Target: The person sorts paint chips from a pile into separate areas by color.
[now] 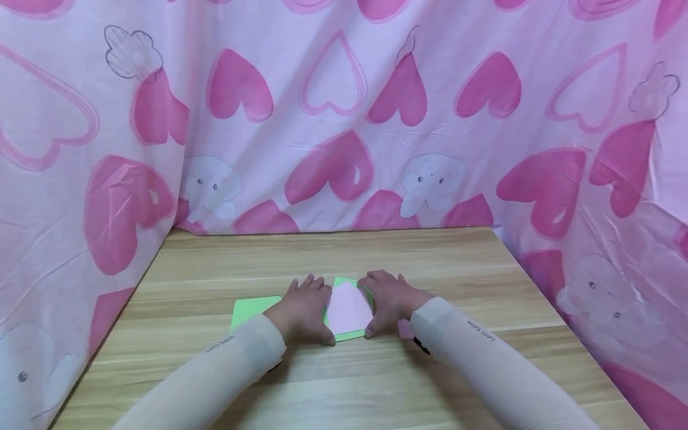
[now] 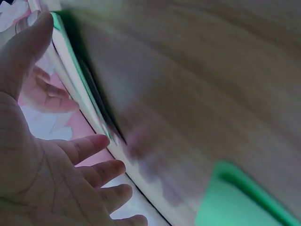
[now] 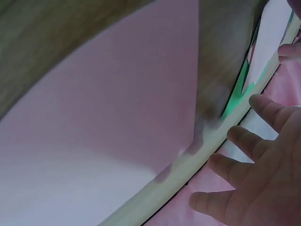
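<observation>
Between my two hands lies a green card with a pale pink, many-sided piece of paper on top of it. My left hand is at the card's left side, thumb by the near left corner. In the left wrist view the fingers of this hand are spread, and the thumb tip is at the card's edge. On the right side is my right hand, its thumb at the near right corner. Spread fingers of the right hand also show in the right wrist view. Fingers cover parts of the card's sides.
Another green card lies left of my left hand, partly behind the wrist. A second pink paper rests on the table beneath my right wrist. The wood-grained table meets a heart-patterned pink cloth at the back and sides.
</observation>
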{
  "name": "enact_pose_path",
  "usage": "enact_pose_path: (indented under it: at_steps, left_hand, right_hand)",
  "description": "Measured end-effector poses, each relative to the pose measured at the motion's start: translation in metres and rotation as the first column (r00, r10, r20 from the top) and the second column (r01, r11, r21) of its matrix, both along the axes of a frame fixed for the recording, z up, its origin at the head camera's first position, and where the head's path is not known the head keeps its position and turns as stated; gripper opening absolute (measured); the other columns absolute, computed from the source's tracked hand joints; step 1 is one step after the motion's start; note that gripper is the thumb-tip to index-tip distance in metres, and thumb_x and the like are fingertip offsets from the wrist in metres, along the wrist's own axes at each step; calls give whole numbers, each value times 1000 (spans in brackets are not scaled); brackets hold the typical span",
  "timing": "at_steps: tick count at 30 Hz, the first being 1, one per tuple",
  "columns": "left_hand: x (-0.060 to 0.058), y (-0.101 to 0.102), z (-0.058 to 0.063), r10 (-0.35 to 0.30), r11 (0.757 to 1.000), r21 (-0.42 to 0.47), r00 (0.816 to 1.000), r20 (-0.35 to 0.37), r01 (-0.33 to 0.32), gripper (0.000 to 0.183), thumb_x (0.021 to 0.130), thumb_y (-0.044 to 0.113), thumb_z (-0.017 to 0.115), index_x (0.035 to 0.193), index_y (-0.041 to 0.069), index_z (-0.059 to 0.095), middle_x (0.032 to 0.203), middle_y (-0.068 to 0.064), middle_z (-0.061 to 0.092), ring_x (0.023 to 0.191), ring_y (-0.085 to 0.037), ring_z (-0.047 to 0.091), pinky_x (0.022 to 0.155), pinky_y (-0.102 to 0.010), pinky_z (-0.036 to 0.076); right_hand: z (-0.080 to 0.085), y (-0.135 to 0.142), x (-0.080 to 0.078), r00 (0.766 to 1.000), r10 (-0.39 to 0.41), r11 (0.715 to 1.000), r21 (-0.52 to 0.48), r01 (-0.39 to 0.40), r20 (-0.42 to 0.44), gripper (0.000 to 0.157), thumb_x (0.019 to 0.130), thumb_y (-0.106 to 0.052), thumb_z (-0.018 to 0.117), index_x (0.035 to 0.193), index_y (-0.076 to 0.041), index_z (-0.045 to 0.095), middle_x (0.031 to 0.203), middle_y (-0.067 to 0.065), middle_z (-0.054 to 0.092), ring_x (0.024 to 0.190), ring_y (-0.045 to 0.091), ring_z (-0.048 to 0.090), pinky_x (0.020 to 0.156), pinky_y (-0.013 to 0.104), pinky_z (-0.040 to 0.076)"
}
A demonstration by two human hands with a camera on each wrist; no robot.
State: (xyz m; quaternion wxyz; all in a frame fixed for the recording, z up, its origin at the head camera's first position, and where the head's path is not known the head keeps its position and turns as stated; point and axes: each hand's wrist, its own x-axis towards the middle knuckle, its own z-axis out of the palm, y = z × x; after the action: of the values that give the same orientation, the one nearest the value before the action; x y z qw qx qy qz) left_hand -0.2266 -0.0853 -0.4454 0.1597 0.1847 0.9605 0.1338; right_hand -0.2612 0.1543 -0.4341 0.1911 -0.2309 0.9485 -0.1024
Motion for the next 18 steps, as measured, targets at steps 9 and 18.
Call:
enact_pose_path:
  at_steps: [9,18]
  left_hand:
    - [-4,5,-5,1,999,-40,1000,-17,-2,108,73,53,88,159,5,43,171,-16,33,163,-38,18,131,-62,12]
    - [-5,7,-3,28,1000,-7,1000,-8,-28,106,72,53,88,159,9,44,172,-12,33,164,-35,15,131,-61,11]
  right_hand:
    - [-8,-2,-2,998,38,999,36,-36,-44,102,64,-51,98,151,-20,53,161,6,45,152,30,36,124,75,18]
    - [-6,1,-3,999,19,1000,20,-18,-27,101,65,-51,98,149,-19,52,159,4,46,151,28,38,125,73,18]
